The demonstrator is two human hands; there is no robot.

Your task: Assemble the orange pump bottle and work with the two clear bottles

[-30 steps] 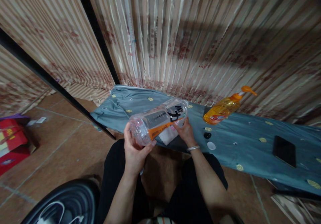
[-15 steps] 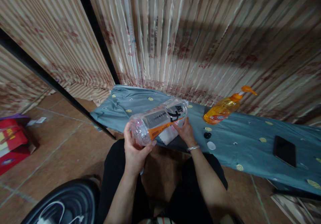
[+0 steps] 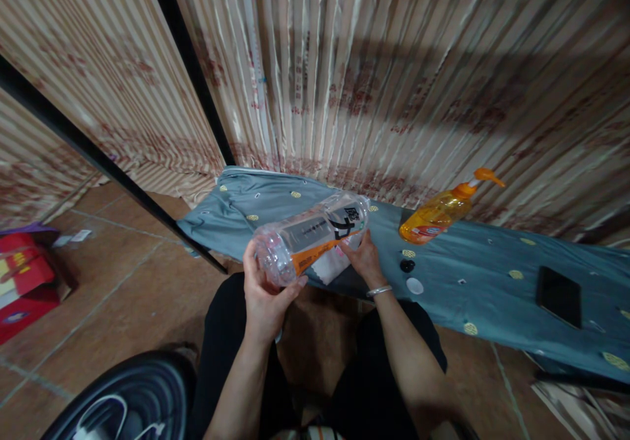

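Observation:
A clear plastic bottle [image 3: 310, 233] with black lettering and an orange band is held tilted on its side over the cloth-covered bench. Its left end sits in my left hand [image 3: 268, 292], with fingers and thumb wrapped round it. At the lower right side of the bottle, my right hand [image 3: 363, 256], wearing a silver bangle, grips with the fingers partly hidden behind it. Below the bottle, by my right thumb, lies a white, soft-looking packet or cloth [image 3: 332, 266], partly covered. A small black cap-like piece [image 3: 407, 266] and a white disc [image 3: 415, 286] lie right of my right hand.
An orange pump bottle [image 3: 433, 217] stands farther right on the blue-green cloth [image 3: 492, 269], and a black phone [image 3: 558, 295] lies beyond. Black poles [image 3: 108, 164] rise at left. A red box [image 3: 24, 282] and a black round stool [image 3: 128, 394] with a white cable are on the floor side.

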